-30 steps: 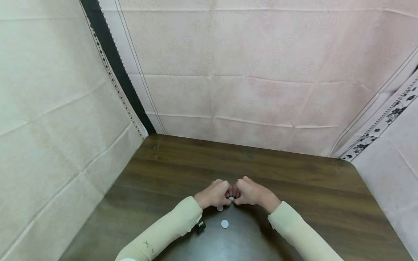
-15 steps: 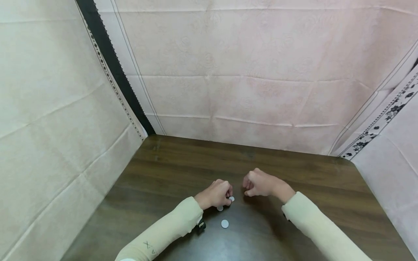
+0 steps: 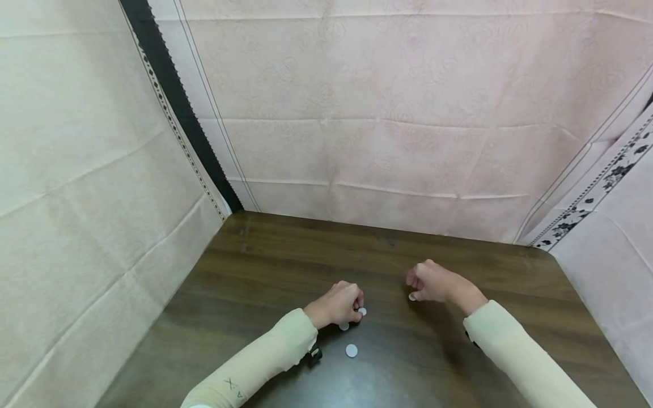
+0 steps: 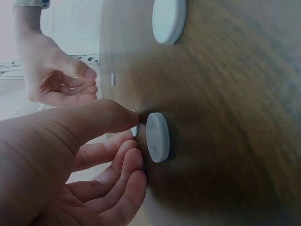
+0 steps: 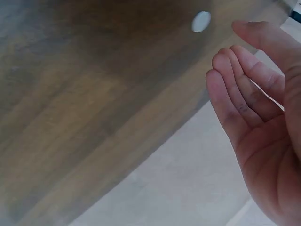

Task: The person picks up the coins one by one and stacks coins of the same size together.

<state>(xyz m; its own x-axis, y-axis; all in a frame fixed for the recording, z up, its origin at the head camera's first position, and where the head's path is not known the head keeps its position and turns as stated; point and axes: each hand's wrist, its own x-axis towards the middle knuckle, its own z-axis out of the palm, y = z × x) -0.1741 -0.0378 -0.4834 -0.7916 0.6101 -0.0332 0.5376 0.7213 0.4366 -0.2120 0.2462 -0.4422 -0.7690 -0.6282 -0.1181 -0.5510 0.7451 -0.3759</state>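
Note:
In the head view my left hand (image 3: pixel 336 303) stays low over the dark wooden table. Its thumb and index finger pinch a small white disc (image 3: pixel 363 311), seen edge-on between the fingertips in the left wrist view. A second white disc (image 4: pixel 158 137) lies just under that hand, and a third (image 3: pixel 351 351) nearer the front. My right hand (image 3: pixel 433 281) hovers to the right, fingers loosely bent and thumb parted from them. Close by its thumb is another white disc (image 3: pixel 412 297). On the right wrist view this disc (image 5: pixel 201 21) lies on the table, apart from the fingertips.
The table (image 3: pixel 306 255) ends at a pale cloth wall (image 3: pixel 382 141) along the back. More cloth hangs at the left (image 3: pixel 102 198) and right. A dark strap-like device (image 3: pixel 313 353) sits at my left cuff.
My right hand has drawn away from the left hand, moving right across the table. A white disc now shows by its thumb. My left hand has stayed in place at its disc.

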